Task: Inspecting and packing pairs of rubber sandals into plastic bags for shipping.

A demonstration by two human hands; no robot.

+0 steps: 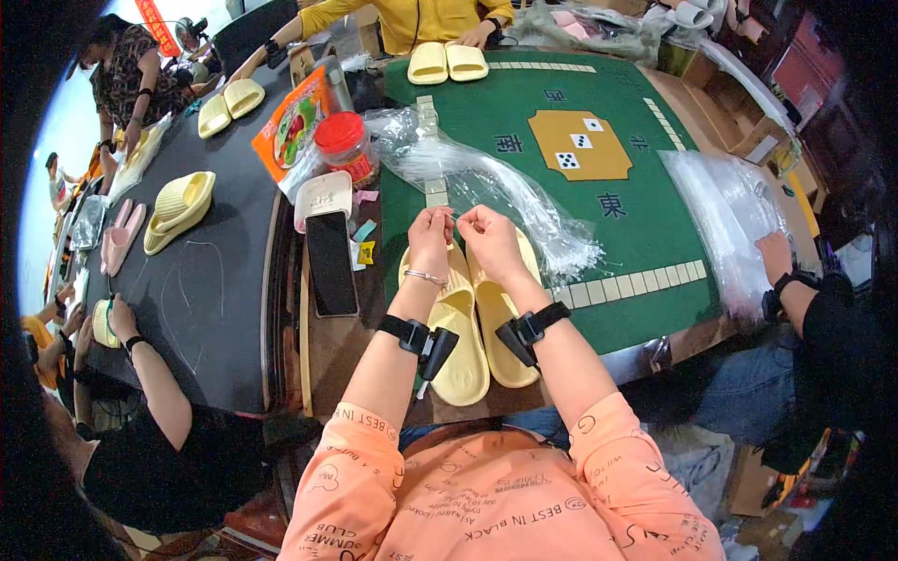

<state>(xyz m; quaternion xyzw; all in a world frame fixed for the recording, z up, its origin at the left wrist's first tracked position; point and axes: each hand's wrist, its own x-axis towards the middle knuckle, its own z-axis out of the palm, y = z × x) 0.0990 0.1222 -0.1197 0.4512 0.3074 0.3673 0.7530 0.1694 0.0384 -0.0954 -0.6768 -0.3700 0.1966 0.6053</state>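
My left hand (430, 245) and my right hand (494, 247) are close together above a pair of pale yellow slippers (458, 341). Both are pinched shut at the fingertips, almost touching. Whatever lies between the fingers is too small and thin to make out. The slippers lie side by side at the table's near edge, heels toward me, and my hands partly cover their toe ends. Just beyond my right hand, a loose bundle of thin clear plastic strands (533, 210) spreads over the green tabletop (468, 122).
Left of my hands are a black phone (331, 266), a red-lidded jar (344, 150) and an orange packet (290, 126). Clear plastic bags (725, 220) lie on the right. More yellow slippers (181, 210) sit on the dark table (224, 299), where co-workers' hands (120, 323) are busy.
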